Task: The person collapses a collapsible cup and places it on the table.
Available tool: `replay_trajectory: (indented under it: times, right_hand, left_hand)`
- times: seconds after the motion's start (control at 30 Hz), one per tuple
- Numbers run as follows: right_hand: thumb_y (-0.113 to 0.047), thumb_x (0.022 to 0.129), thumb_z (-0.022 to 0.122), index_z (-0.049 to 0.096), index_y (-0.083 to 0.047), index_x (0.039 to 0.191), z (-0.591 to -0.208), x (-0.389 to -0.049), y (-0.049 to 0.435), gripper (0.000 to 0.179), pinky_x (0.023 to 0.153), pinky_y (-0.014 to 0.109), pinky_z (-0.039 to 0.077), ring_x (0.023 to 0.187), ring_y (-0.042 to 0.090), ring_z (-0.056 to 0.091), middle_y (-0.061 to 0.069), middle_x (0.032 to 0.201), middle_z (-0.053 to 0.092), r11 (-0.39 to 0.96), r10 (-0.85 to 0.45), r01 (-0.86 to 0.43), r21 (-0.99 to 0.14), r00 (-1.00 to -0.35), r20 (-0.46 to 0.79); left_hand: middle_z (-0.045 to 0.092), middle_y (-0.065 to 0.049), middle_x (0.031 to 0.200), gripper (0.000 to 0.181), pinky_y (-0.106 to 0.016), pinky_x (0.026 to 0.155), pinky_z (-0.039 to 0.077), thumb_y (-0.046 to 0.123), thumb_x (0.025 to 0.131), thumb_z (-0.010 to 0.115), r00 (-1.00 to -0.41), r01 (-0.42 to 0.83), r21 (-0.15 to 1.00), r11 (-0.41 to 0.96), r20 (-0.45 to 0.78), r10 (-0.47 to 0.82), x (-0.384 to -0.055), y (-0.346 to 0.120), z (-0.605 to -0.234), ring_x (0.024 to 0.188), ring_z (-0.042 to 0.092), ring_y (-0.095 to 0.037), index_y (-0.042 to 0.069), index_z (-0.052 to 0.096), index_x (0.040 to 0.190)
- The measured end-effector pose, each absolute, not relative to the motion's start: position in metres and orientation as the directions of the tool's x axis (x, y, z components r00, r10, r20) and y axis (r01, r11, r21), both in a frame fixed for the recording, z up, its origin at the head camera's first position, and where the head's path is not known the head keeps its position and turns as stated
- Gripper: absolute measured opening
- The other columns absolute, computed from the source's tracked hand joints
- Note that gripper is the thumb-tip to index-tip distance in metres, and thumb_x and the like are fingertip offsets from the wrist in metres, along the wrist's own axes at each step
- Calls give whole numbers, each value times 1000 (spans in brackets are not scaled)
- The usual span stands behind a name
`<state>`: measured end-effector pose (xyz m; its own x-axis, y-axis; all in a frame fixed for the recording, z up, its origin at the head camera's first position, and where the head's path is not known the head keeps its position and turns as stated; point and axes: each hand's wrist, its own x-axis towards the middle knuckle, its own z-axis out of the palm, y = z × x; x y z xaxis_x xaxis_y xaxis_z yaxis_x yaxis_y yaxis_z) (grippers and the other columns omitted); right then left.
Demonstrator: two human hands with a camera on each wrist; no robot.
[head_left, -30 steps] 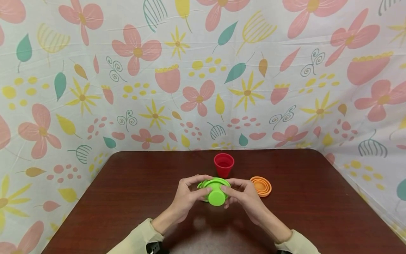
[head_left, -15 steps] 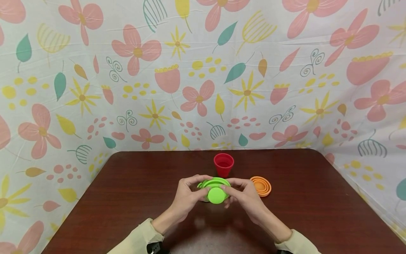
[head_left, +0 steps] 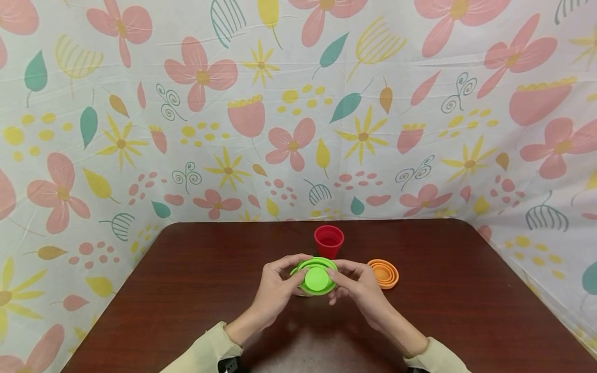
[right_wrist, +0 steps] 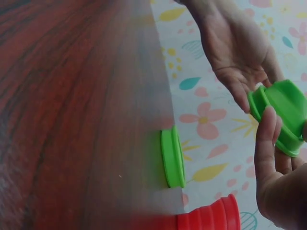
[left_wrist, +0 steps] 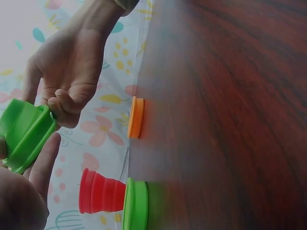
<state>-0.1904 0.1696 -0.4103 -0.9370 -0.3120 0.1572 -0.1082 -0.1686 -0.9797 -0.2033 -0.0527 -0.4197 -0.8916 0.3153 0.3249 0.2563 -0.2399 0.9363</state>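
Observation:
A green collapsible cup [head_left: 317,280] is held above the table between both hands, its round base turned toward the head camera. The left hand [head_left: 275,285] grips its left side, thumb near the base and fingers along the rim. On the other side the right hand [head_left: 359,285] pinches it the same way. From the side, in the left wrist view, the cup [left_wrist: 26,132] looks partly folded, with a section still standing out from the rim. A second green piece [right_wrist: 172,157], low and ring-shaped, sits on the table, mostly hidden behind the hands in the head view.
A red collapsible cup [head_left: 329,241] stands extended on the dark wooden table [head_left: 210,269], behind the hands. An orange collapsible cup [head_left: 384,274] lies flattened right of the right hand. A flower-patterned cloth [head_left: 289,103] hangs behind the table.
The green cup's round base has moved up and now appears within the rim's outline. The fingers have shifted slightly with it. The red and orange cups have stayed put.

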Motion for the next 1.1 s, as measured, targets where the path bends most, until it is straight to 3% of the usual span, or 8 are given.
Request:
replay_trajectory:
  times: [0.13,0.37,0.63,0.9,1.1]
  right_hand:
    - [-15,105,66,63,13,131,-411,-190,166,38,63,38,64,65,19,67,15,93,67,-142,-262,-122,-982,-952,156]
    - [-15,105,67,64,12,132,-410,-191,166,38,62,38,64,64,20,67,17,93,64,-120,-209,-124,-985,-967,147]
    - [-15,105,67,65,11,131,-411,-190,164,37,61,38,64,64,23,67,19,92,61,-109,-160,-124,-986,-977,140]
    - [-16,106,66,60,1,146,-414,-189,162,44,59,39,64,62,20,66,16,91,64,-134,-190,-145,-980,-967,169]
    - [-9,104,66,55,-7,154,-417,-191,167,50,61,37,64,64,18,66,9,92,63,-197,-306,-160,-967,-927,216]
  left_hand:
    - [66,-17,129,29,-51,74,65,9,105,66,-893,235,937,-258,313,322,-202,-52,-420,98,74,-29,1,69,133]
    - [58,-21,138,40,-56,83,61,10,108,59,-853,220,923,-317,340,397,-204,-57,-422,112,69,-29,-4,58,145]
    - [57,-22,132,43,-53,84,62,4,104,63,-844,203,914,-352,345,410,-203,-57,-421,120,64,-31,-4,58,146]
    - [59,-26,124,40,-62,75,60,-4,100,63,-856,304,907,-292,395,333,-205,-53,-420,97,75,-29,-6,63,140]
    - [60,-24,128,40,-55,73,64,-6,100,62,-889,288,922,-257,357,288,-203,-51,-419,90,76,-26,-5,63,140]
